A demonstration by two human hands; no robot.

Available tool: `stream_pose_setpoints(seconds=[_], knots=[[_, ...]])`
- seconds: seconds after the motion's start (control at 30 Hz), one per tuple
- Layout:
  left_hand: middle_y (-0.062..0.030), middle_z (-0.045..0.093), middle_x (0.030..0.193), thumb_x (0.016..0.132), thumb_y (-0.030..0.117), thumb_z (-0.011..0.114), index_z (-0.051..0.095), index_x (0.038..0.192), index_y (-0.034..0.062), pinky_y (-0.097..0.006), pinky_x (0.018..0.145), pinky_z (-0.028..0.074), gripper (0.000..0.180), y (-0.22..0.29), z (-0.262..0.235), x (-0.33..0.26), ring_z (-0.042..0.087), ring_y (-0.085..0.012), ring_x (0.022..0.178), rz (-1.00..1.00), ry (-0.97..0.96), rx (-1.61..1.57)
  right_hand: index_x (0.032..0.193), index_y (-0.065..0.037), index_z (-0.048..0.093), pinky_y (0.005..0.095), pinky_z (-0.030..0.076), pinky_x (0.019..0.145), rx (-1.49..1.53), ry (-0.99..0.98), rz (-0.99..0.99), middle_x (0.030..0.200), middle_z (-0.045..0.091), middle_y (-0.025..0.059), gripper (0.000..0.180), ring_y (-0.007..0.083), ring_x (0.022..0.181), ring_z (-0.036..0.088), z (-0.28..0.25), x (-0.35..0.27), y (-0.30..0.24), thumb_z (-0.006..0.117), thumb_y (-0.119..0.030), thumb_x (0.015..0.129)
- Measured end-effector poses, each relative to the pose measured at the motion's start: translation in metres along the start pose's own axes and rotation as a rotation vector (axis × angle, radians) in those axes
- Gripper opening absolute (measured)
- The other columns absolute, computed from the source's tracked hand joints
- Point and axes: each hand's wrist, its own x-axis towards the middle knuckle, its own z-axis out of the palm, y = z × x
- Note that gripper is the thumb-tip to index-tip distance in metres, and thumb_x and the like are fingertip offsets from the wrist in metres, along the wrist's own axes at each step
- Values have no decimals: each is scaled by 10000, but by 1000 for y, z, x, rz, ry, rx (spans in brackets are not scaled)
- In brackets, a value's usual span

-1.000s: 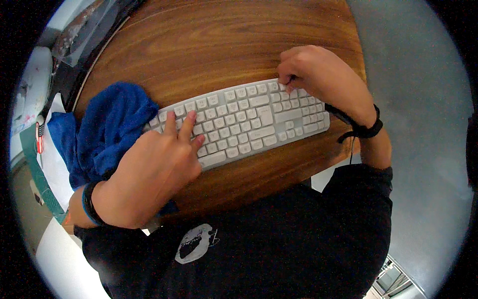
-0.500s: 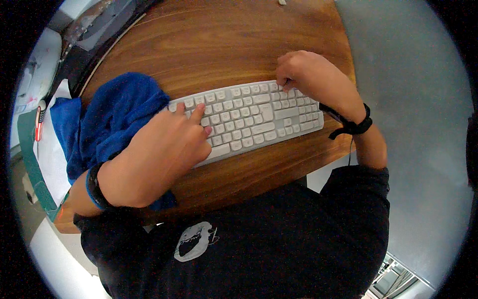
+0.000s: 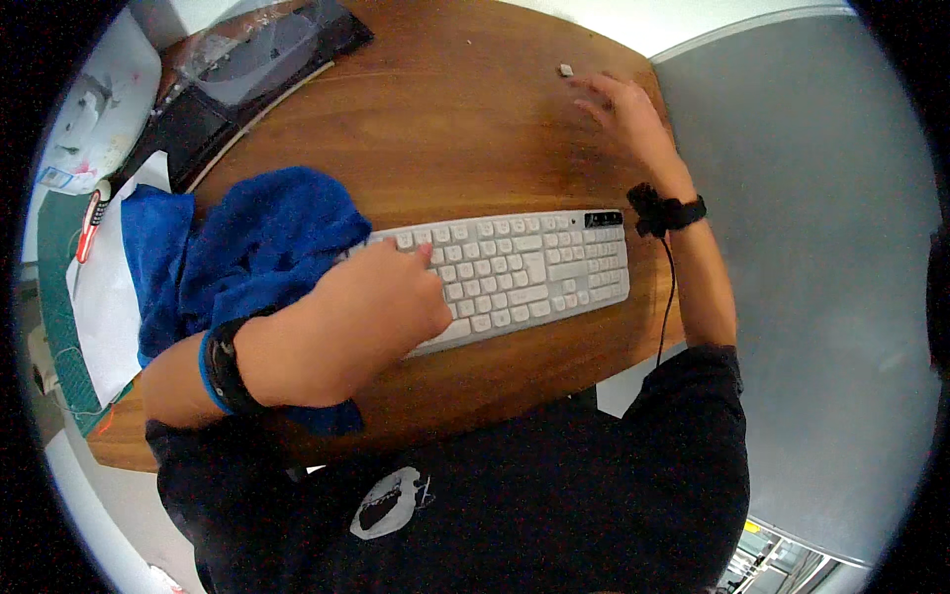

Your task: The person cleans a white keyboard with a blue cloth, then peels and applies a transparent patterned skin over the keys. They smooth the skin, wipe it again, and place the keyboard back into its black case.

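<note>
Two hands work apart: the right hand (image 3: pixel 625 117), fingers spread open and holding nothing, reaches toward a small pale keycap (image 3: pixel 565 70) lying just left of its fingertips on the table (image 3: pixel 445 129); the left hand (image 3: pixel 361 317) rests loosely curled on the white keyboard (image 3: pixel 524 272), which runs left-right beside a blue cloth (image 3: pixel 252 247).

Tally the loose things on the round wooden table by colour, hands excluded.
White: 2, the white plastic keyboard and the small white keycap-like piece.
Blue: 1, the crumpled blue terry cloth.
Total: 3.
</note>
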Motion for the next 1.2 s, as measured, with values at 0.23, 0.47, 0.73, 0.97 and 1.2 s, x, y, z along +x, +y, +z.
stream_pose_setpoints(seconds=[0.23, 0.47, 0.73, 0.97, 1.2], knots=[[-182, 777, 1029, 836, 151, 769, 791, 904, 103, -482, 753, 632, 86, -13, -11, -1, 777, -342, 1000, 104, -120, -233, 1297, -40, 752, 400, 593, 950, -74, -130, 32, 1293, 761, 175, 269, 362, 1121, 744, 35, 53, 60, 726, -106, 1037], [-134, 774, 875, 746, 159, 811, 771, 855, 101, -472, 765, 627, 130, -2, 0, -9, 774, -331, 928, 42, 103, -167, 1213, -41, 750, 433, 605, 893, 250, -199, -318, 1101, 768, 186, 221, 404, 1029, 738, 38, 68, -136, 704, -126, 1014], [-116, 775, 861, 688, 161, 830, 771, 825, 107, -458, 729, 624, 159, -7, -13, -4, 780, -312, 842, 40, -24, -245, 1117, -34, 656, 481, 591, 862, 398, -357, -839, 1058, 671, 168, 160, 404, 1060, 695, 79, 95, -248, 679, -100, 973], [-120, 795, 890, 641, 164, 876, 791, 840, 103, -438, 735, 631, 225, -3, -18, 9, 797, -315, 874, 41, -216, -189, 1170, -25, 664, 486, 587, 940, 315, -368, -775, 1147, 680, 170, 269, 408, 1082, 699, 73, 97, -252, 700, -79, 908], [-108, 796, 871, 692, 148, 861, 803, 858, 93, -435, 749, 643, 184, -5, -27, 1, 799, -316, 865, 63, -160, -198, 1091, -8, 695, 480, 584, 966, 378, -356, -985, 1124, 675, 164, 176, 403, 1098, 706, 75, 86, -258, 650, -60, 929]])
